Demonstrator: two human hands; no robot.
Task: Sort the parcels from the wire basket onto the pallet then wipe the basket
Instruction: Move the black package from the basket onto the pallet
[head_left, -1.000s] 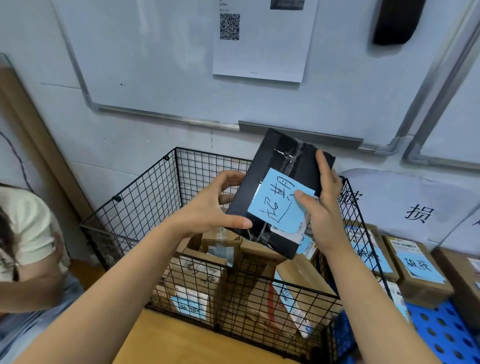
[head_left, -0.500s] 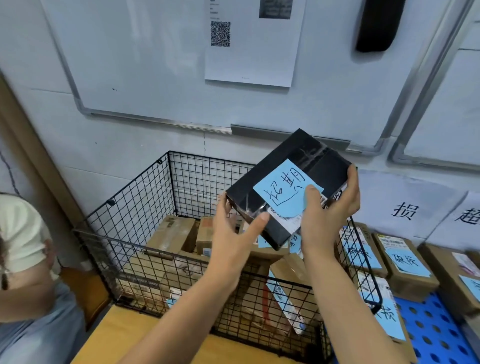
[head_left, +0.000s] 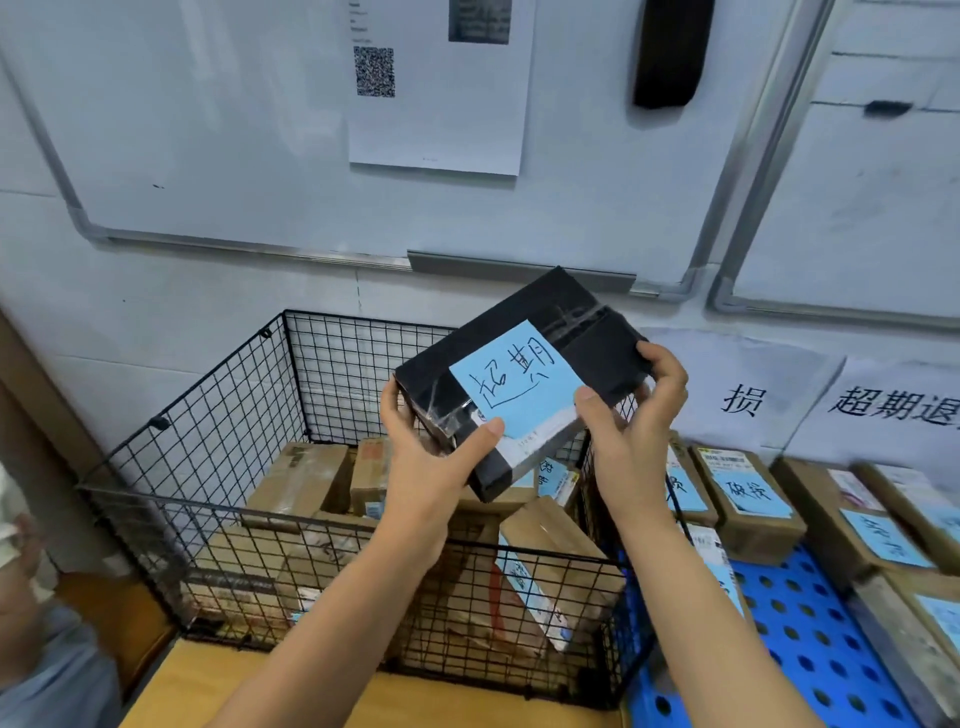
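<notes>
Parcel (head_left: 602, 353) long axis near-left to far-right, perhaps tilted.

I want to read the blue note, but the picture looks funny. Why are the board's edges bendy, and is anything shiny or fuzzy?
Head view: the wide lens bows the whiteboard frame toward the picture's edges; the clear tape on the black parcel catches pale glare; the blue note is sharp; the person at lower left is smeared by blur.
</notes>
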